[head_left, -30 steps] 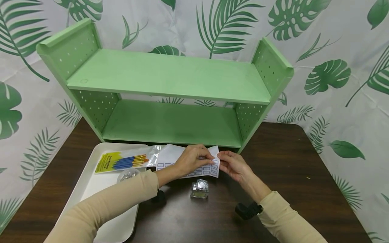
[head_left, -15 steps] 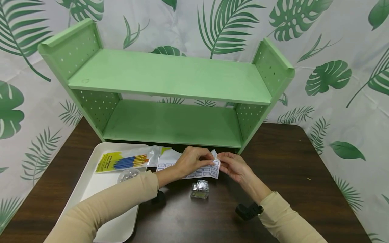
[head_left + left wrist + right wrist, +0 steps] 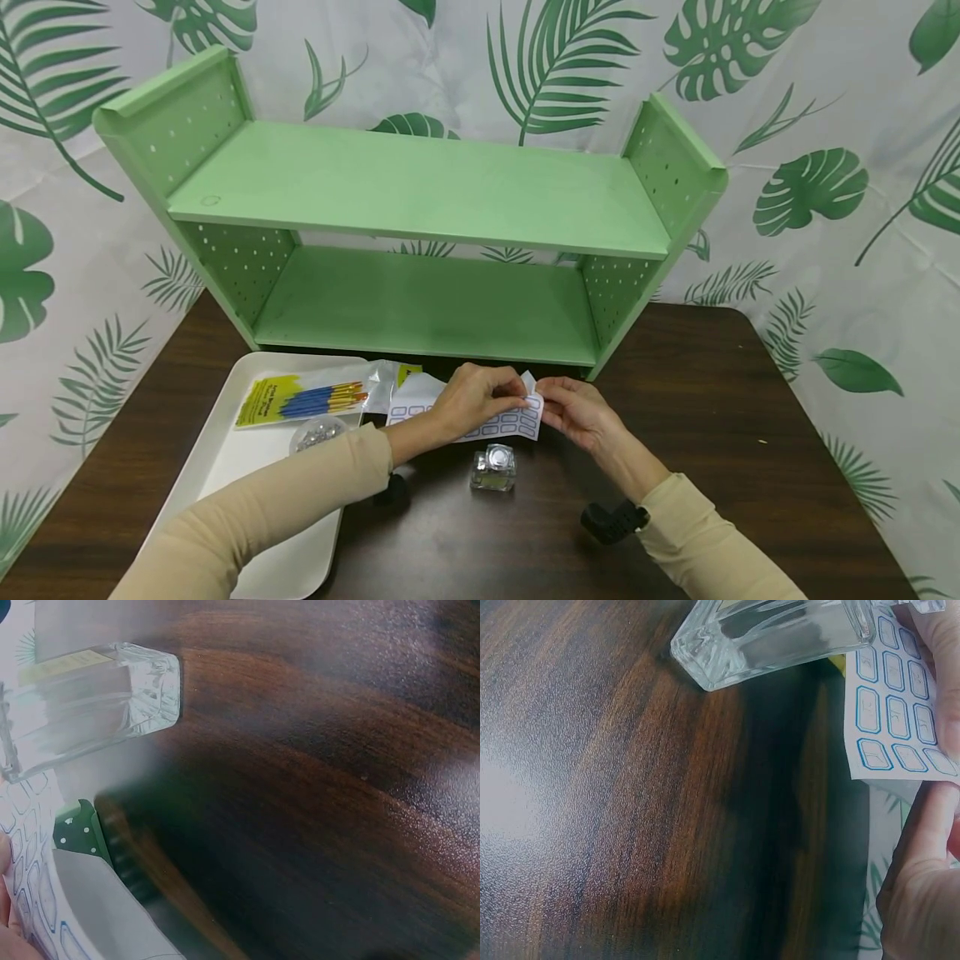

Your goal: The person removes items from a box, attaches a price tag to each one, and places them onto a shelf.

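Note:
A sheet of blue-outlined label stickers (image 3: pixel 510 425) is held slightly raised behind a small clear glass bottle (image 3: pixel 492 471). My left hand (image 3: pixel 474 400) grips the sheet near its upper right, thumb and fingers together. At the right edge, my right hand (image 3: pixel 581 412) pinches a corner, and a strip of white paper sticks up between the hands. Rows of labels on the sheet (image 3: pixel 889 697) show in the right wrist view, with right-hand fingers at its edge. The bottle (image 3: pixel 94 697) lies close in the left wrist view. Whether a label is lifting is too small to tell.
A cream tray (image 3: pixel 315 558) at left holds a yellow-labelled pack of blue-handled paintbrushes (image 3: pixel 318 400) and a round clear container of small bits (image 3: pixel 317 432). A green two-tier shelf (image 3: pixel 420 192) stands behind the sheet on the dark wooden table (image 3: pixel 735 433).
The sheet's back part has bent lower, and its upper right corner now curls up as a narrower strip. A yellow end of the brush pack shows behind it. Both hands stay almost still.

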`<state>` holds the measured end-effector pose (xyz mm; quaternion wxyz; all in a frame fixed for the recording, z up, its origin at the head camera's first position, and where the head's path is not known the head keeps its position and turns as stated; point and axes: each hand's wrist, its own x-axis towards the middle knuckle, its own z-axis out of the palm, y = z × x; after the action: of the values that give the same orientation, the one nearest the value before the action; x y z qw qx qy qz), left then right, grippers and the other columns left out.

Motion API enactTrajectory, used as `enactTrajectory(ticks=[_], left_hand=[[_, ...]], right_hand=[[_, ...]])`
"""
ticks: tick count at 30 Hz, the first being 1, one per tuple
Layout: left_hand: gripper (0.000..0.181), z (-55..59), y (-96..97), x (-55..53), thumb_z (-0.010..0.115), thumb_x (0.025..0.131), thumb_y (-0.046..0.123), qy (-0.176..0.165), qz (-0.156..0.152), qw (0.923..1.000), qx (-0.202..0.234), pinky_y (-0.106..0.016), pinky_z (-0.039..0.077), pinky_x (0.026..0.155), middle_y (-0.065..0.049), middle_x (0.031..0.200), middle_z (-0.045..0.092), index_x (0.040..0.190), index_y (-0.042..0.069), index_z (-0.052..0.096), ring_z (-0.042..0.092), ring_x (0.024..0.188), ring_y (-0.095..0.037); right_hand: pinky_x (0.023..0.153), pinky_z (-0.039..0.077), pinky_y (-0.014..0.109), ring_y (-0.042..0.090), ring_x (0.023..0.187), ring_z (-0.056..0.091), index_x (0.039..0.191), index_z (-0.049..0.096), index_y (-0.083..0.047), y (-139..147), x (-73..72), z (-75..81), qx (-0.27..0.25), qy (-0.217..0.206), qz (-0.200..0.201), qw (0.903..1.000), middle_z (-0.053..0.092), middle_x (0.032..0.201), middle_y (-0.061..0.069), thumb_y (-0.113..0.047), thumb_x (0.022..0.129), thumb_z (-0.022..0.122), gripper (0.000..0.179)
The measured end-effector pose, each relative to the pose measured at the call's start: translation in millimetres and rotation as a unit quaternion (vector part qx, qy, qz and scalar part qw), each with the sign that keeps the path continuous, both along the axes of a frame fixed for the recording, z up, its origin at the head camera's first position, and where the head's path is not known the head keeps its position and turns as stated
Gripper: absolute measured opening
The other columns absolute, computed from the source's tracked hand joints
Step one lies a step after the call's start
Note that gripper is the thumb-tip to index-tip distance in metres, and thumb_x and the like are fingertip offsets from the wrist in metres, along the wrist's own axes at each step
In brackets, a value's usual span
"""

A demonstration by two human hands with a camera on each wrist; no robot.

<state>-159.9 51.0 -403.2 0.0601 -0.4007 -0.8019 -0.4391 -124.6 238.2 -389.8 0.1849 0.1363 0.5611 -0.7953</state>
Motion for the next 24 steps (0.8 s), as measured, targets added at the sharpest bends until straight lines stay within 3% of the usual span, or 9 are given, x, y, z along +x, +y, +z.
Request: enactTrajectory(ticks=[9,18,24], left_hand=[[0.011,-1.8,0.2,1.4,0.076,0.077,0.015,0.002,0.007,1.0000,0.002,-0.011,0.048,0.060,0.001,0.075,0.071,0.077,0.012,0.066,0.065,0.067,-0.006],[0.008,-3.1,1.4,0.6,0.075,0.078,0.015,-0.004,0.005,1.0000,0.005,-0.011,0.049,0.062,-0.001,0.079,0.072,0.083,0.010,0.071,0.066,0.069,-0.007],[0.006,-2.0,1.0,2.1,0.075,0.078,0.016,0.024,0.014,0.9996,-0.005,-0.010,0.048,0.062,0.003,0.078,0.072,0.082,0.013,0.072,0.065,0.069,-0.004]], right_hand=[[0.063,0.054,0.015,0.008,0.067,0.065,0.083,0.056,-0.007,0.2,0.6,0.0,0.000,-0.001,0.003,1.0000,0.063,0.070,0.002,0.003,0.096,0.041,0.023],[0.063,0.054,0.016,0.007,0.067,0.065,0.081,0.057,-0.008,0.2,0.4,-1.0,-0.002,-0.003,-0.002,1.0000,0.063,0.070,0.001,0.003,0.096,0.040,0.026],[0.064,0.054,0.016,0.008,0.068,0.066,0.082,0.057,-0.008,0.3,0.6,-0.3,-0.002,-0.003,-0.002,1.0000,0.063,0.071,0.001,0.002,0.097,0.041,0.024]])
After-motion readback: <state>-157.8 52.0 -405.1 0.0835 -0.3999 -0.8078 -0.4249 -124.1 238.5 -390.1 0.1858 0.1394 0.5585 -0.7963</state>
